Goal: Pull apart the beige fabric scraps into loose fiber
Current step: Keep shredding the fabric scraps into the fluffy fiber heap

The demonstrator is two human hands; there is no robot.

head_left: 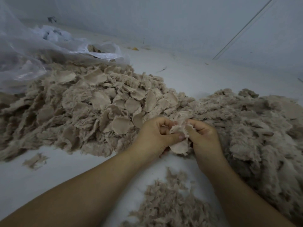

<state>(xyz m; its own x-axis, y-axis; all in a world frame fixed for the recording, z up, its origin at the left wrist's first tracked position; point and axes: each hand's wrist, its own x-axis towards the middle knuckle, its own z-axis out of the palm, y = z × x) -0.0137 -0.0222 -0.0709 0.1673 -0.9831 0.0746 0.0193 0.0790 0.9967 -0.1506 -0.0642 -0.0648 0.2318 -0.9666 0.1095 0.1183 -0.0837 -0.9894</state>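
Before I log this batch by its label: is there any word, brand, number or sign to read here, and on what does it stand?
None: no text can be read anywhere in the head view.
The clear plastic bag shows no print.
The beige scrap pinched between the left hand and the right hand is plain.
The scrap pile carries no tag.

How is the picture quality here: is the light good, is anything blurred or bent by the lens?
Head view: the light is dim, flat and bluish, with no hard shadows; the hands and the scrap they pinch are fairly sharp; the loose fiber at the bottom edge is soft; the wide lens bends the wall line; the plastic bag shows faint sheen.
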